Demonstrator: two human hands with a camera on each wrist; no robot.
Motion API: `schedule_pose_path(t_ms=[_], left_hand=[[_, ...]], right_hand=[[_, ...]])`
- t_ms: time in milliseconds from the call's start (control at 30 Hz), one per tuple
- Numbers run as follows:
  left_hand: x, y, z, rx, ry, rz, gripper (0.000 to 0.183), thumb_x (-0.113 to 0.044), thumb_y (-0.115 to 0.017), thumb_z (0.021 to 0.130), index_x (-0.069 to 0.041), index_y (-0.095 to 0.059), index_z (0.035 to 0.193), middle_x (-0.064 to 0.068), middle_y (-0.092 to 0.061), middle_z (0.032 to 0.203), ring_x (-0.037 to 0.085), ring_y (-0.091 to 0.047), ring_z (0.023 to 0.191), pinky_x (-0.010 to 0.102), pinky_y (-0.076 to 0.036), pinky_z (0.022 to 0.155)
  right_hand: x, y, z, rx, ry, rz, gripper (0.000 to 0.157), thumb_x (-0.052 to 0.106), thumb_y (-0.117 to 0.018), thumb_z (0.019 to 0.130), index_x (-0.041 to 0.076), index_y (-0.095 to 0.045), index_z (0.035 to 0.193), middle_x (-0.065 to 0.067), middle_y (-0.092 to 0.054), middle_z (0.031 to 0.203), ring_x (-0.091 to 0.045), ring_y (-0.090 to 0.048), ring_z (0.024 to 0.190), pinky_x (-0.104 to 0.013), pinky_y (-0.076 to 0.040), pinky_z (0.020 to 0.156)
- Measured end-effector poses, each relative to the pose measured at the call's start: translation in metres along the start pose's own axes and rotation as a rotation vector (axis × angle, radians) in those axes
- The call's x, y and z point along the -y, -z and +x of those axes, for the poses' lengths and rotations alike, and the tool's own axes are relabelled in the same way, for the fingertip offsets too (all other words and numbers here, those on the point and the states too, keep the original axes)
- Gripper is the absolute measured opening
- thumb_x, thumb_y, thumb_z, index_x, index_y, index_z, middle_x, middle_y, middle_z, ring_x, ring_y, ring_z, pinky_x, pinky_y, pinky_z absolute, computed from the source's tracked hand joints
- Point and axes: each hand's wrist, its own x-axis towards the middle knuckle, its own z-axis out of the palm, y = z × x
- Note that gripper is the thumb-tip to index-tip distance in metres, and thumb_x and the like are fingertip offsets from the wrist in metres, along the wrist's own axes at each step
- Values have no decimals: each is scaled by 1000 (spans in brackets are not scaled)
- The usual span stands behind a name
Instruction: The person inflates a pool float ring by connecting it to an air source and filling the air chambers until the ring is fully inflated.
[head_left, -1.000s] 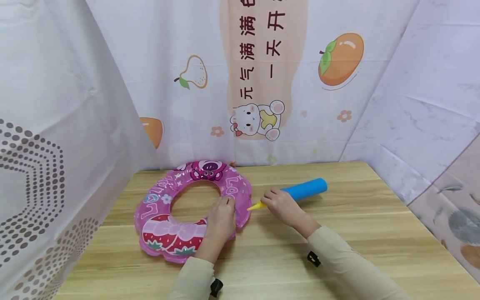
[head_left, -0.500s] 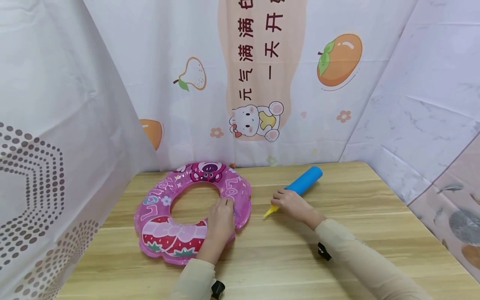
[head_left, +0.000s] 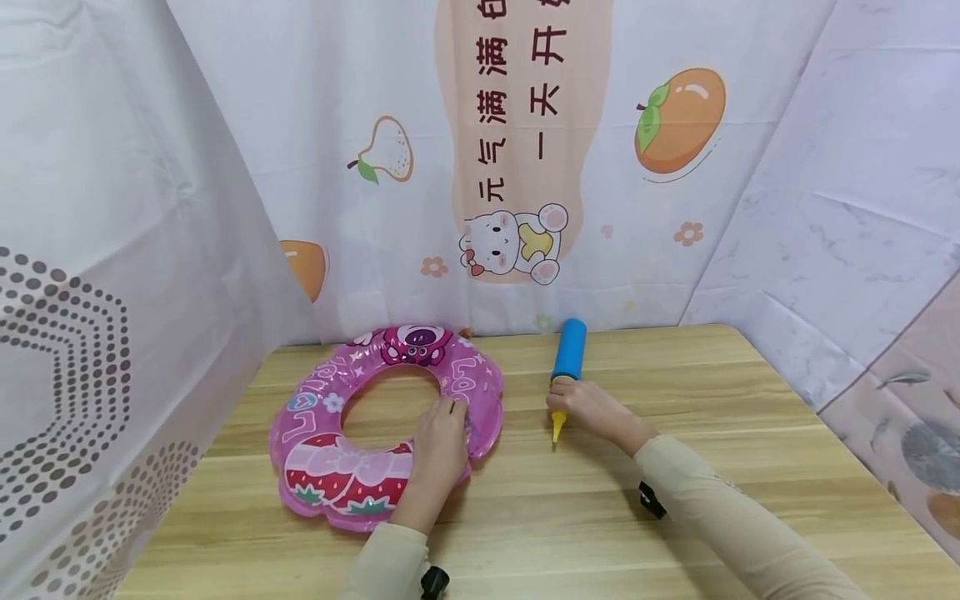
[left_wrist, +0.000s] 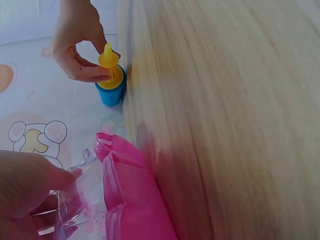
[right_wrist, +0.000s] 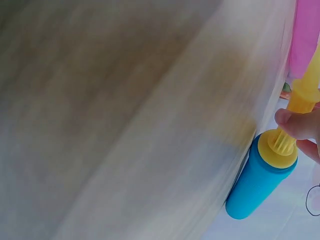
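A pink inflatable swim ring (head_left: 311,412) with strawberry and bear prints lies on the left half of the table. My left hand (head_left: 441,442) pinches its right side; in the left wrist view, thumb and fingers grip clear vinyl (left_wrist: 87,192) beside the pink edge. To the right of the ring, my right hand (head_left: 588,407) grips a blue hand air pump (head_left: 572,346) by its yellow neck. The pump's body points toward the back curtain and its yellow nozzle (head_left: 558,427) toward the front, apart from the ring. The right wrist view shows the thumb (right_wrist: 295,122) against the yellow neck.
The wooden table (head_left: 517,542) reaches back to a white curtain (head_left: 360,225) printed with fruit, a bear and lettering. More patterned cloth hangs at the left (head_left: 150,250) and right (head_left: 847,275). Each wrist wears a black strap.
My right hand has turned the pump from lying slantwise, nozzle at the ring, to pointing front to back, and drawn the nozzle right, away from the ring. The left hand stays on the ring.
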Motion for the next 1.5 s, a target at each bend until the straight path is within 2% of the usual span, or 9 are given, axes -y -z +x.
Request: schedule_pose_path(t_ms=[233,400,500,633,833,967,1133,1333,1500], left_hand=[[1,1,1,24,12,-29,26,-7,-76,80,-4,-64,102,13,-66,100,30,-63,98,43,-54,88],[4,0,0,29,19,-55,24,-6,-74,81,-5,-64,103,13,-66,102,30,-62,100,44,-53,91],[6,-1,-1,18,17,-68,25,-7,-74,82,-5,-64,105,12,-66,103,30,-62,101,44,-53,92],[7,-1,-1,18,32,-98,23,-8,-71,85,-5,-64,107,12,-66,104,30,-62,103,45,-52,93],[6,-1,-3,15,67,-151,17,-10,-68,89,-6,-64,105,11,-66,104,30,-61,105,46,-51,95],[5,-2,-5,-11,72,-171,16,-11,-70,87,-7,-64,101,10,-65,102,30,-61,103,46,-51,94],[2,-3,-5,-53,68,-179,17,-9,-72,85,-7,-63,100,10,-65,99,30,-61,101,45,-51,92],[-1,-3,-5,-80,75,-161,19,-7,-73,84,-7,-64,100,11,-65,101,30,-62,102,44,-52,92],[-1,-2,-7,-47,110,-178,18,-9,-72,85,-8,-64,101,11,-66,104,30,-61,105,44,-51,95]], right_hand=[[-1,5,0,-12,7,-1,19,-2,-75,78,12,-68,88,2,-66,85,-11,-58,81,-22,-55,69],[3,11,4,-33,-26,-26,26,-1,-79,75,12,-71,96,0,-71,93,-15,-65,89,-28,-59,78],[12,17,8,-46,-96,-5,37,0,-86,67,12,-72,99,-1,-72,95,-18,-67,92,-31,-59,80],[26,23,17,-85,-210,77,45,8,-91,62,14,-72,101,-1,-73,97,-21,-67,93,-35,-59,80],[54,23,36,-144,-316,204,37,15,-89,68,14,-72,101,-1,-76,96,-19,-70,90,-35,-59,77],[78,21,52,-91,-446,377,32,18,-85,74,11,-72,103,-2,-76,96,-19,-70,87,-28,-58,75],[101,21,69,-31,-632,583,23,20,-80,81,10,-71,100,-4,-74,91,-21,-67,79,-18,-51,64],[111,16,77,-32,-738,622,13,14,-79,82,9,-69,90,-4,-71,81,-14,-63,70,-14,-47,58],[113,14,77,-6,-775,641,10,12,-77,83,9,-69,88,-3,-70,79,-9,-58,67,-14,-47,57]])
